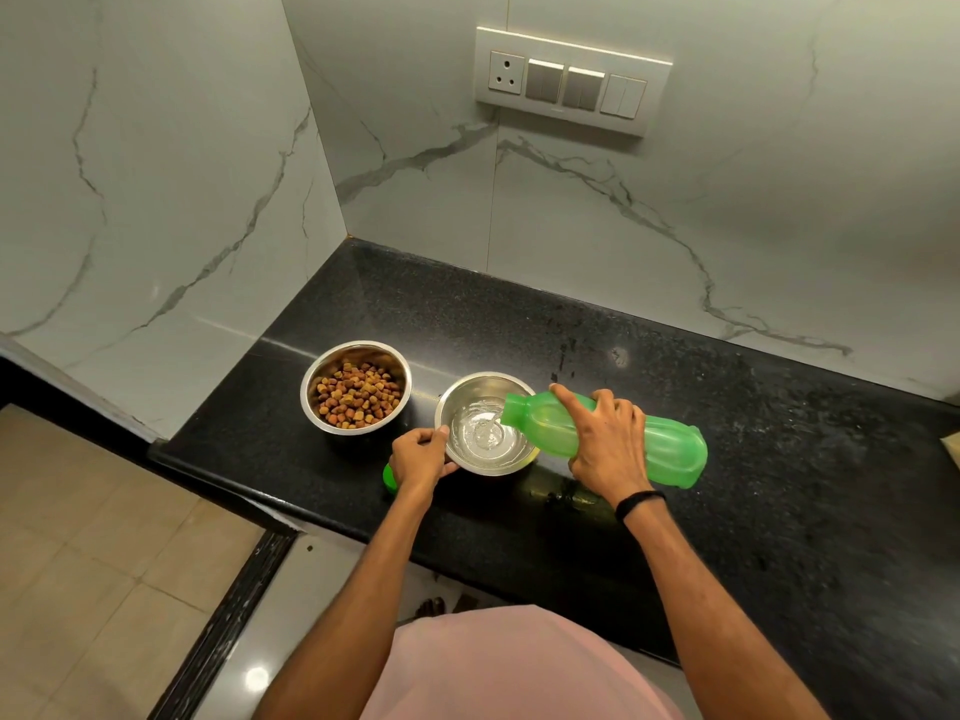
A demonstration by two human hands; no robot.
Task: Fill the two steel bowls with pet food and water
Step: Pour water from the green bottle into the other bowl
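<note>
Two steel bowls stand on the black counter point(519, 324). The left steel bowl point(311, 379) holds brown pet food kibble point(356, 394). The right steel bowl point(470, 389) has water pooling in its bottom. My right hand point(605, 441) grips a green plastic bottle point(670, 449), tipped on its side with its mouth over the right bowl, and a thin stream of water runs out. My left hand point(421, 454) holds the right bowl's near-left rim. A green cap point(388, 478) shows just under my left hand.
White marble walls close the counter's left and back sides, with a switch panel point(571, 80) high on the back wall. A tan object point(951, 444) peeks in at the right edge. The counter's front edge drops to a tiled floor point(78, 537) at the left.
</note>
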